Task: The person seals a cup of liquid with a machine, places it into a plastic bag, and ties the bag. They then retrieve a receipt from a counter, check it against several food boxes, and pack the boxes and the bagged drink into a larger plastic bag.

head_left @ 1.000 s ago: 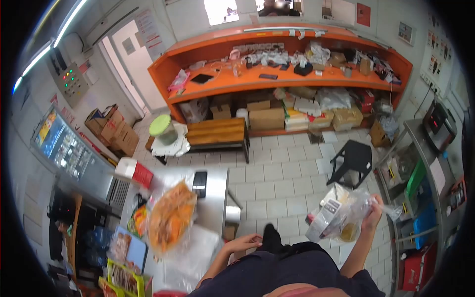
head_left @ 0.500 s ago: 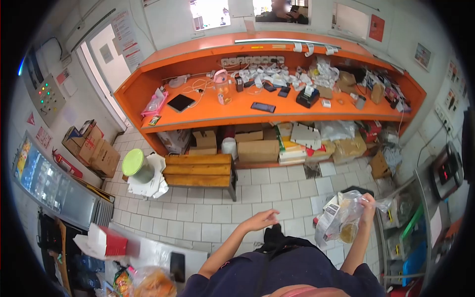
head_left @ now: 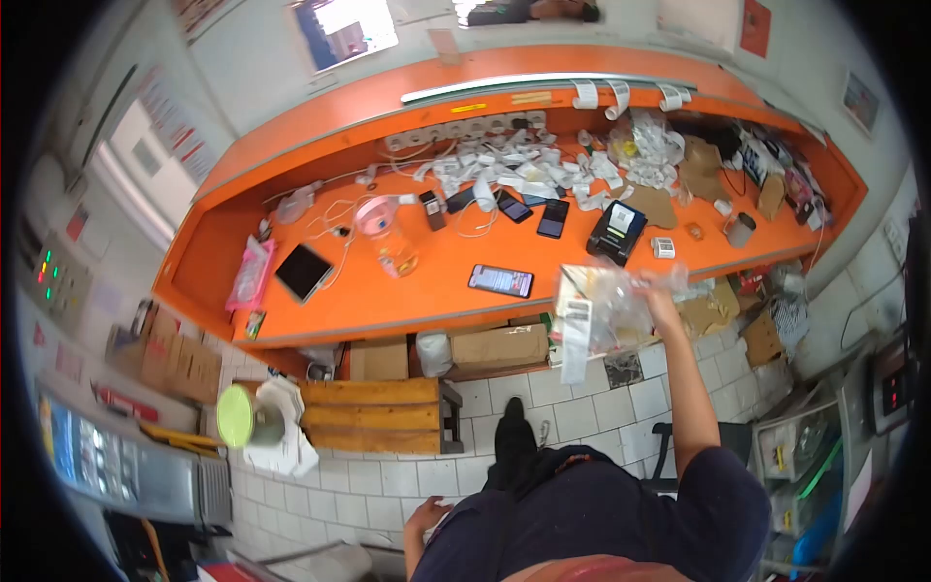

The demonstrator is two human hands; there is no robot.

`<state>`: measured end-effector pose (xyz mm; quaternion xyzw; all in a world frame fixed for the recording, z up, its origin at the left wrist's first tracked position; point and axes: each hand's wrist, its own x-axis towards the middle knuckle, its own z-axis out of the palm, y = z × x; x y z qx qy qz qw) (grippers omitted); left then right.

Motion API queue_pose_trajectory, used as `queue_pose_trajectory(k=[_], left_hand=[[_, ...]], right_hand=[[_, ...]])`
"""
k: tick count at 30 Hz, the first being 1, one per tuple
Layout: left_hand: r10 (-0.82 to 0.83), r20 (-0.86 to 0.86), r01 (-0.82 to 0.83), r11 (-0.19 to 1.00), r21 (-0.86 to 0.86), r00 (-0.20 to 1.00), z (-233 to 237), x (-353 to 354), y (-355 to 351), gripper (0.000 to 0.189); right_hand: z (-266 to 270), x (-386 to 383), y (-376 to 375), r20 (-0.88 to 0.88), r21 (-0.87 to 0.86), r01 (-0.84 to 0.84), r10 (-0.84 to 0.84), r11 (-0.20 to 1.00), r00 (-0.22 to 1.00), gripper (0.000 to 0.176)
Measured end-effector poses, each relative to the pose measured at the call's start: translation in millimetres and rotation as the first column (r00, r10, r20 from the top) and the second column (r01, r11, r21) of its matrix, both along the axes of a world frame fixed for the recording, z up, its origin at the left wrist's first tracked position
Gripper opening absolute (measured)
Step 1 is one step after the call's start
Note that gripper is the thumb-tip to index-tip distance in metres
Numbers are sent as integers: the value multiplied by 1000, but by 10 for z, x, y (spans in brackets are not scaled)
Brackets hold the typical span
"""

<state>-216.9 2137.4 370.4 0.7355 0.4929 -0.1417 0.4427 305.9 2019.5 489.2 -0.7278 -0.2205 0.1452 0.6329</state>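
My right hand [head_left: 659, 292] is closed on the top of a clear plastic bag [head_left: 621, 315], held up in front of the orange desk's front edge. A white paper label strip [head_left: 576, 339] hangs at the bag's left side, beside a box-like item inside. My left hand [head_left: 427, 514] is low at my side, fingers partly apart, holding nothing. On the desk [head_left: 407, 306] left of the bag lies a phone with a lit screen [head_left: 500, 280]. Behind the bag stands a black label printer [head_left: 617, 233].
A tablet [head_left: 304, 272], a pink-lidded jug [head_left: 388, 238] and heaped paper strips [head_left: 514, 165] lie on the desk. A wooden bench [head_left: 369, 415] stands below left, beside a green-lidded container [head_left: 236, 416]. A metal rack [head_left: 795, 436] is at the right.
The desk appears nearer and larger. My right hand has carried the bag forward and up to the desk's front edge, while my left hand has dropped back to my side.
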Motion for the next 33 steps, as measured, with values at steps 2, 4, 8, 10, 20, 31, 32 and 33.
queue_pose_trajectory(k=[2, 4, 8, 10, 20, 31, 32, 33], left_hand=[[25, 419, 18, 995, -99, 908, -727, 262, 582, 50], [-182, 292, 163, 983, 90, 939, -788, 1087, 1122, 45], [-316, 509, 351, 936, 29, 801, -764, 2543, 2108, 43], [-395, 514, 436, 899, 45, 762, -399, 3175, 2402, 43], [-478, 603, 657, 747, -105, 639, -63, 5047, 2270, 36], [-342, 534, 535, 803, -261, 773, 269, 5649, 1500, 40], [-266, 536, 469, 835, -287, 801, 284, 5643, 1525, 40], [-255, 536, 456, 843, -285, 805, 302, 5619, 1555, 40]], right_hand=[[-229, 501, 503, -29, 45, -16, 17, 999, 999, 18], [-338, 785, 1032, -53, 142, 81, -74, 987, 996, 19], [-482, 1289, 1789, -117, 179, -30, 52, 983, 992, 16], [-526, 1487, 1968, -122, 172, -15, 36, 985, 992, 17], [-881, 1991, 1398, -27, 82, -331, 334, 940, 942, 61], [-1216, 3240, 341, 24, -528, -200, 250, 826, 968, 28], [-1195, 3293, 379, 9, -598, -238, 303, 765, 953, 24], [-1158, 3300, 422, 11, -597, -249, 319, 763, 948, 24]])
